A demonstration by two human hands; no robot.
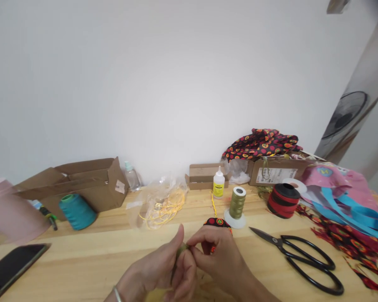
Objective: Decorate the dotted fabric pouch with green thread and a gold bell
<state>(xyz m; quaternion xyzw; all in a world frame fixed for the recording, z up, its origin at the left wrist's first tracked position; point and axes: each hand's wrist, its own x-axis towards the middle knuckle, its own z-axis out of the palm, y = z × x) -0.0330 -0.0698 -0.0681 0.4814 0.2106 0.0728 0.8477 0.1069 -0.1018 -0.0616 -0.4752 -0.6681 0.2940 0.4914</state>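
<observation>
Your left hand [160,265] and right hand [219,250] both gripped one olive bundle [182,248] between them, above the table [113,247], its long axis steep, upper end tipped right. One pair of scissors [297,253] lay rightward.

The person's bare left hand [159,266] comes in from the lower edge, its wrist [129,283] angled up and to the right. The left thumb [177,240] stands raised, pointing upward, while the left fingers [186,274] curl inward below it. The bare right hand [216,251] reaches in from the lower right, forearm [255,289] slanting, its thumb and bent index finger drawn together in a pinch beside the left thumb.
</observation>
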